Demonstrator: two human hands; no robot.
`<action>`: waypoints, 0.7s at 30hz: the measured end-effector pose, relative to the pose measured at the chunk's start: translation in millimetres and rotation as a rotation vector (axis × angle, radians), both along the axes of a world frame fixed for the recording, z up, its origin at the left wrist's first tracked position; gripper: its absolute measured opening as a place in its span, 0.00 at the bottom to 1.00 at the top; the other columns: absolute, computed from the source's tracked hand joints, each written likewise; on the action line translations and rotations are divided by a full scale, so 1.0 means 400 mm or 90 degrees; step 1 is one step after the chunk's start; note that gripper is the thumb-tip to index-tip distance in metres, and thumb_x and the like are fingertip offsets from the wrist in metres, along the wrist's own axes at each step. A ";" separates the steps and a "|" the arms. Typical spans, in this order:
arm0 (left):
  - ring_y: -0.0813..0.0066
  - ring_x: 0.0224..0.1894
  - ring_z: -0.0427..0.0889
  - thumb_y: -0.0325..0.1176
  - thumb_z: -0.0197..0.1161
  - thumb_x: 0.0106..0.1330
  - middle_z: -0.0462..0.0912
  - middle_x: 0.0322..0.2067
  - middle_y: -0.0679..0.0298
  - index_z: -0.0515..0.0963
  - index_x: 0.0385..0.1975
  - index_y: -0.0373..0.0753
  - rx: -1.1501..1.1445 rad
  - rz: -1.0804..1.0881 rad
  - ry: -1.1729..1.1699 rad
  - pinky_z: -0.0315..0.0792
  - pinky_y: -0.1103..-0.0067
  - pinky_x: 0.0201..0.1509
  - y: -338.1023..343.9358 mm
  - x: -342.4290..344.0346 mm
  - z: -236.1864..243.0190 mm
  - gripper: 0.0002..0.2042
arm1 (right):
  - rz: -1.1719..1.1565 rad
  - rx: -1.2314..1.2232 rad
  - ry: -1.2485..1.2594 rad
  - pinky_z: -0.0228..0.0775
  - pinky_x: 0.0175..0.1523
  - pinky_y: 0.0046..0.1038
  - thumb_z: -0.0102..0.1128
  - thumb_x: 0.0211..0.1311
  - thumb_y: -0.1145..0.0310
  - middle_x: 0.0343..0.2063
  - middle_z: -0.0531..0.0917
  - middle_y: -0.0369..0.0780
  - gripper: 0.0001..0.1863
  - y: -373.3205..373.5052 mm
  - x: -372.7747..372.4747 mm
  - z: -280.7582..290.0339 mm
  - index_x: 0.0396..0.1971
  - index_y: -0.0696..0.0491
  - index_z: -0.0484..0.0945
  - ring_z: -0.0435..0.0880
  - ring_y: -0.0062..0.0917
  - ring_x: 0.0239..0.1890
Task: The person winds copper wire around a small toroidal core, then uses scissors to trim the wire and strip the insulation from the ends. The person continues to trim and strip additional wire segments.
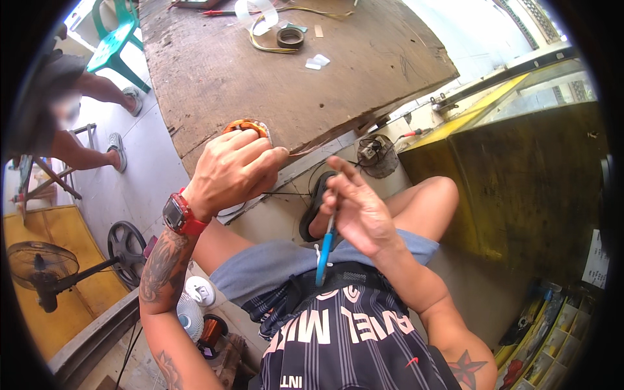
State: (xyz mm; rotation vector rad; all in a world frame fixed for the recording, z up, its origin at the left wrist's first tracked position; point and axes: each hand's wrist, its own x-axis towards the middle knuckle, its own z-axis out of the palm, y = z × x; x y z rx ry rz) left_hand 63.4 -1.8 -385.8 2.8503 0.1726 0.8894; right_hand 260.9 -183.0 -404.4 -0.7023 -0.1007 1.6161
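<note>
At the near edge of the wooden table [299, 97], my left hand [237, 166] is closed on a round copper-wound coil [244, 125], mostly covered by my fingers. Thin wire [303, 153] runs rightward from that hand along the edge. My right hand [357, 208], raised over my lap, loosely grips a slim blue-handled tool [325, 257] with some fingers partly extended; the tool's handle points down toward my waist.
Dark tape roll [290, 38], wires and plastic pieces lie on the tabletop. Another person's legs [84, 146] and a green chair [110, 52] are at left, above a black fan [45, 273]. A yellowish cabinet [494, 208] flanks me at right, near a metal can [380, 166].
</note>
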 end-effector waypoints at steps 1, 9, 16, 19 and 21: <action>0.68 0.31 0.78 0.29 0.72 0.58 0.74 0.27 0.68 0.80 0.46 0.43 0.023 0.000 0.006 0.78 0.70 0.36 0.002 -0.001 0.001 0.15 | 0.004 -0.061 -0.007 0.75 0.51 0.26 0.61 0.80 0.68 0.42 0.84 0.31 0.27 0.008 -0.015 0.005 0.75 0.47 0.69 0.82 0.20 0.42; 0.69 0.33 0.78 0.31 0.71 0.60 0.73 0.28 0.68 0.81 0.45 0.43 0.039 0.010 0.012 0.78 0.70 0.37 -0.003 -0.001 0.008 0.14 | -0.088 -0.125 -0.005 0.77 0.48 0.23 0.61 0.80 0.68 0.39 0.83 0.29 0.22 0.011 0.018 0.025 0.70 0.45 0.74 0.83 0.17 0.40; 0.68 0.33 0.78 0.31 0.70 0.62 0.73 0.28 0.68 0.81 0.44 0.44 0.030 0.010 0.016 0.77 0.70 0.37 -0.001 -0.003 0.005 0.12 | 0.074 0.018 0.078 0.73 0.50 0.27 0.61 0.80 0.66 0.42 0.83 0.31 0.23 0.042 -0.048 -0.005 0.71 0.43 0.73 0.82 0.19 0.41; 0.68 0.35 0.80 0.31 0.70 0.63 0.77 0.30 0.67 0.81 0.45 0.44 -0.004 0.033 0.009 0.78 0.69 0.38 -0.005 0.003 0.010 0.12 | 0.000 -0.101 -0.076 0.74 0.49 0.27 0.61 0.80 0.67 0.40 0.83 0.30 0.22 0.022 0.021 -0.004 0.70 0.45 0.73 0.81 0.19 0.40; 0.67 0.37 0.82 0.32 0.71 0.65 0.80 0.33 0.67 0.80 0.47 0.43 -0.060 0.057 -0.020 0.78 0.68 0.39 -0.016 0.013 0.013 0.13 | -0.059 -0.008 -0.149 0.81 0.44 0.23 0.60 0.79 0.71 0.42 0.83 0.33 0.23 -0.002 0.138 0.025 0.70 0.49 0.74 0.84 0.17 0.38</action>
